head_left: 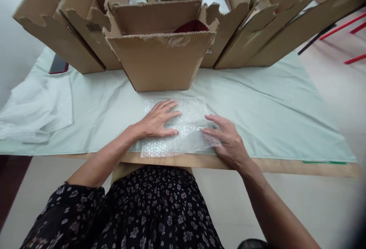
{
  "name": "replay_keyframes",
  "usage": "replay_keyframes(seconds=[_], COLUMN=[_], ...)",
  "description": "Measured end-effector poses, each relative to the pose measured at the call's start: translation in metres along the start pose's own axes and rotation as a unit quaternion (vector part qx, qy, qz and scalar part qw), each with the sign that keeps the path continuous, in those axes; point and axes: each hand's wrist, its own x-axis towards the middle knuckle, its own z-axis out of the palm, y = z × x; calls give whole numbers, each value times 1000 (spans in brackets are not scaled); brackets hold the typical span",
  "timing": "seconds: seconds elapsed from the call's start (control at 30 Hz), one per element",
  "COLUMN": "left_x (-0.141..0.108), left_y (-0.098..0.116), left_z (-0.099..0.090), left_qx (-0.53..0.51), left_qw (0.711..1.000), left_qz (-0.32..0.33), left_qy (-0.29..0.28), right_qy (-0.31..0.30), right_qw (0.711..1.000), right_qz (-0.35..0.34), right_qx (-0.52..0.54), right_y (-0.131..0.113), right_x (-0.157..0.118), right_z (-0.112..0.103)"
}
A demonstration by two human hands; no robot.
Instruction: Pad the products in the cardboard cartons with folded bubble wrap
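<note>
A sheet of clear bubble wrap [185,142] lies on the cloth by the table's front edge, its near side reaching slightly over that edge. My left hand [160,120] rests flat on its left part with the fingers spread. At the right side of the sheet is my right hand [227,138], its thumb and fingers around the sheet's right edge. The wrap's right corner shows between those fingers. Whether anything lies under or inside the wrap cannot be made out.
A cardboard box [162,62] stands just beyond the wrap, with several more open cardboard boxes [241,47] behind and beside it. More bubble wrap [37,108] is heaped at the left. A dark phone-like object [58,64] lies at the back left on the pale green cloth [271,115].
</note>
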Motion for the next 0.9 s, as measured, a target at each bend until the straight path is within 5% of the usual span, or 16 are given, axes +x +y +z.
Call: replay_keyframes(seconds=[0.17, 0.33, 0.53, 0.73, 0.9], left_x=[-43, -83, -54, -30, -34], left_y=[8, 1, 10, 12, 11], left_z=[-36, -33, -12, -7, -12], left_qx=[-223, -391, -199, 51, 155], left_qw=[974, 916, 922, 930, 907], left_qz=[-13, -64, -259, -301, -355], left_qy=[27, 60, 209, 204, 164], right_qy=[46, 12, 0, 5, -65], right_qw=[986, 962, 957, 960, 953], right_qz=[123, 234, 277, 274, 267], right_qx=[101, 139, 86, -51, -127], right_y=[-11, -6, 4, 18, 26], right_x=[18, 38, 52, 52, 68], right_z=[-8, -6, 4, 5, 4])
